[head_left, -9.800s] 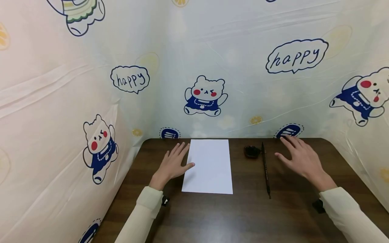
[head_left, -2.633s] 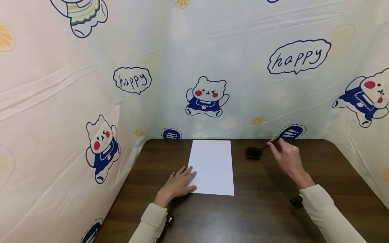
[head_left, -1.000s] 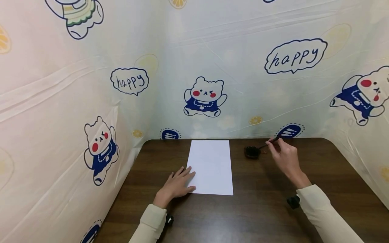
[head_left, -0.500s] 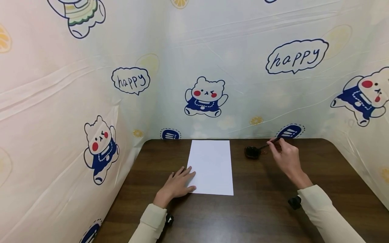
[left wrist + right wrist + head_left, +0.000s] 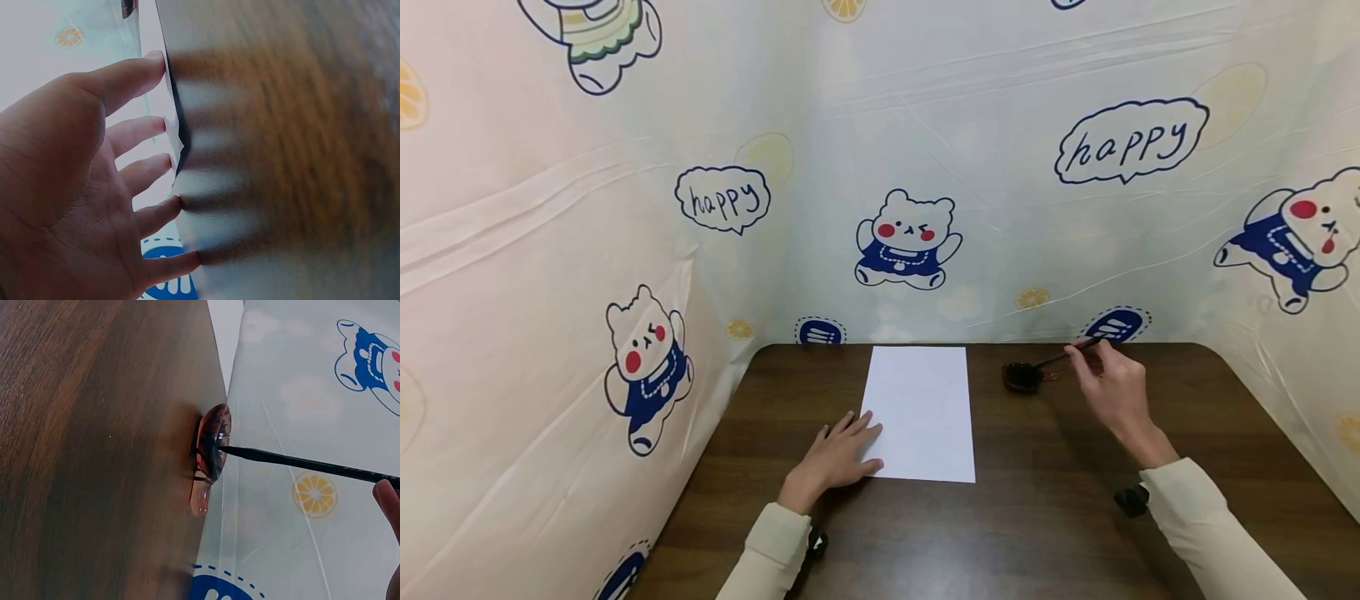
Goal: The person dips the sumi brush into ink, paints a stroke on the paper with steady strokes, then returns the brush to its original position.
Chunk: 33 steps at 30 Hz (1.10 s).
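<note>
My left hand (image 5: 837, 457) lies with spread fingers at the lower left of a blank white sheet of paper (image 5: 925, 408). In the left wrist view, thumb and some fingertips touch the paper (image 5: 152, 37) near its edge, and others touch the table. My right hand (image 5: 1116, 387) pinches a dark writing brush (image 5: 1051, 361) between thumb and fingers. The brush slants down to the left, its tip at a small dark ink dish (image 5: 1021, 377). In the right wrist view the brush (image 5: 281, 459) meets the opening of the glossy reddish-brown dish (image 5: 211, 447).
A dark wooden table (image 5: 925, 542) with rounded far corners carries everything. Directly behind and to the sides hangs a pale curtain (image 5: 1000, 233) printed with bears and "happy" bubbles. The ink dish stands right of the paper, near the far edge.
Since the oldest frame, my left hand has come down to the paper's lower left, and my right hand has picked up the brush and brought its tip to the dish. Lately it shifted slightly right.
</note>
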Available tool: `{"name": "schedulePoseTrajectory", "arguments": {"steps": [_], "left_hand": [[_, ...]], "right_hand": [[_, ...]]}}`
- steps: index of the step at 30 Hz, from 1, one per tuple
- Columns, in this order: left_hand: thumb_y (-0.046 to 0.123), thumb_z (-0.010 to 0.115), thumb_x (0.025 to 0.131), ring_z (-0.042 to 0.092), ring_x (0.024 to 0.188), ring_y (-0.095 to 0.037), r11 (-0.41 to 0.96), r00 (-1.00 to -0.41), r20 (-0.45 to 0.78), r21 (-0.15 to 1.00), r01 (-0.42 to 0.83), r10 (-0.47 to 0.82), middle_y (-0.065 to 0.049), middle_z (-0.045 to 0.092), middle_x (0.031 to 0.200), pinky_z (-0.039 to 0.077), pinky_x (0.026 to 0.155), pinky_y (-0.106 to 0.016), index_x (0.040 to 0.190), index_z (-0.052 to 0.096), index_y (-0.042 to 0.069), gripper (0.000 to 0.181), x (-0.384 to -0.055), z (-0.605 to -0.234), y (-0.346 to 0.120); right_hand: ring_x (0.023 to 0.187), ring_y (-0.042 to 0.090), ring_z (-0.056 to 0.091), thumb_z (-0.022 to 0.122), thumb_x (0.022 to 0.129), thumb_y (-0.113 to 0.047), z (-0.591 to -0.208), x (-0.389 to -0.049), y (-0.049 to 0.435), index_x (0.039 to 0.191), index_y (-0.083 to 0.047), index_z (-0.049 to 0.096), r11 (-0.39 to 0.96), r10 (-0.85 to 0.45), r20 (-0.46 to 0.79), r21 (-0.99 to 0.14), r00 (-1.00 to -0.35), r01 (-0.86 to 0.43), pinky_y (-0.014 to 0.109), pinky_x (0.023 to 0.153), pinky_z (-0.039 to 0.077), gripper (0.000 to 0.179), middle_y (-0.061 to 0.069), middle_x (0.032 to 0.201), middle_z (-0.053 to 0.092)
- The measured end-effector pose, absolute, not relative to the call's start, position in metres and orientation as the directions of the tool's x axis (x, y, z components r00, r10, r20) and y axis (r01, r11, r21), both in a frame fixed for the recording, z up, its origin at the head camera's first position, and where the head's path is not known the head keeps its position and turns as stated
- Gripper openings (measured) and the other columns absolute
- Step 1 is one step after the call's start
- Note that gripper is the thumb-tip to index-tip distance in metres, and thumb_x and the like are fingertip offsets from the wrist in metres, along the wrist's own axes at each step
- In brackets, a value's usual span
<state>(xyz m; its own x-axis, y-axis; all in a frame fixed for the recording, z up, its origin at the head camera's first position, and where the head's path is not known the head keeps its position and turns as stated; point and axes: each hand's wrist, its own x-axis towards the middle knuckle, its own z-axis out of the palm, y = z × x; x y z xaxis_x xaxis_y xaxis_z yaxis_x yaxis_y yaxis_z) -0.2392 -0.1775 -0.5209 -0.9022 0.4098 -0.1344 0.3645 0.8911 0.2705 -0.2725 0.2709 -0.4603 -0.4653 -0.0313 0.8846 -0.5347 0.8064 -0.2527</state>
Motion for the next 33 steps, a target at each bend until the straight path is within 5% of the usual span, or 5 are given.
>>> {"name": "schedulePoseTrajectory", "arguments": {"steps": [6,24,33], "left_hand": [[0.051,0.059,0.094,0.017,0.152,-0.035,0.890,-0.901,-0.139,0.276,0.362,0.410,-0.002,0.025,0.163,0.019,0.113,-0.070,0.151,0.039,0.025,0.066,-0.239,-0.520,-0.178],[0.049,0.060,0.093,0.019,0.151,-0.036,0.889,-0.901,-0.134,0.275,0.366,0.413,-0.004,0.026,0.163,0.020,0.112,-0.071,0.151,0.040,0.024,0.066,-0.238,-0.517,-0.177],[0.051,0.059,0.093,0.017,0.152,-0.035,0.895,-0.904,-0.141,0.267,0.359,0.404,-0.002,0.025,0.163,0.019,0.113,-0.070,0.151,0.039,0.025,0.067,-0.238,-0.519,-0.177]], "right_hand": [[0.061,0.022,0.068,0.082,0.076,-0.005,-0.462,-0.269,0.277,0.096,-0.003,0.071,0.799,0.018,0.885,-0.292,-0.465,-0.526,0.008,0.060,0.042,0.022,0.009,0.077,0.074],[0.058,0.024,0.067,0.082,0.074,-0.005,-0.467,-0.262,0.290,0.092,-0.003,0.071,0.809,0.079,0.889,-0.322,-0.452,-0.491,0.002,0.064,0.039,0.021,0.008,0.072,0.074],[0.060,0.013,0.066,0.082,0.075,-0.005,-0.467,-0.259,0.294,0.093,-0.003,0.072,0.802,0.076,0.880,-0.334,-0.469,-0.496,-0.004,0.069,0.037,0.021,0.008,0.075,0.075]]}}
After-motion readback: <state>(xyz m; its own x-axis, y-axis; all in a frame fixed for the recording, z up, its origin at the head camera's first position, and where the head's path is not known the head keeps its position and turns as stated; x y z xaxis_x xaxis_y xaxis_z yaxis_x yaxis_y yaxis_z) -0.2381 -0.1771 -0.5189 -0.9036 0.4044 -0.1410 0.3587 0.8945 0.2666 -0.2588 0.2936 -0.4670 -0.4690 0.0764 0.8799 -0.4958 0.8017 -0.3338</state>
